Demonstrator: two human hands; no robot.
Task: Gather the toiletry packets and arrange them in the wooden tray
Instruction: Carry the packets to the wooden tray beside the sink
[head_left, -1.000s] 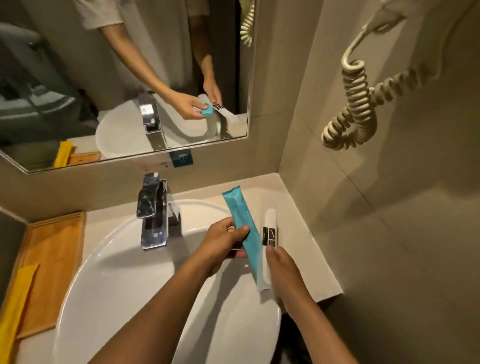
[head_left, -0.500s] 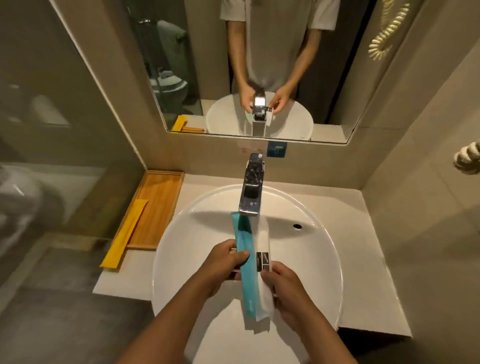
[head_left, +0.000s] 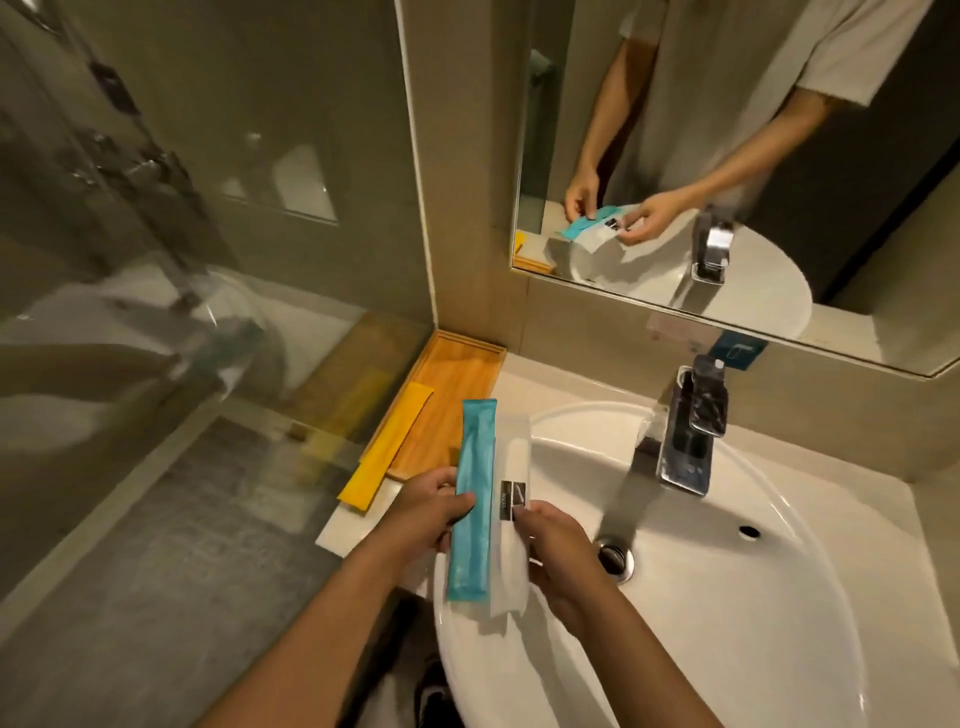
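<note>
My left hand (head_left: 423, 512) grips a long teal packet (head_left: 474, 499) at its middle. My right hand (head_left: 558, 545) holds a white packet (head_left: 511, 452) with a black label, lying right beside the teal one. Both packets are held over the left rim of the basin, pointing away from me. The wooden tray (head_left: 457, 387) sits on the counter at the far left, against the wall corner. A yellow packet (head_left: 387, 447) lies slanted on the tray's left side, its near end sticking out past the tray's edge.
A white round basin (head_left: 727, 597) with a chrome tap (head_left: 688, 431) fills the counter's middle. A glass shower panel (head_left: 182, 260) stands directly left of the tray. A mirror (head_left: 727, 156) hangs on the wall behind.
My view and both hands have swung left from the counter's right corner, carrying the teal and white packets across the basin to its left rim beside the tray.
</note>
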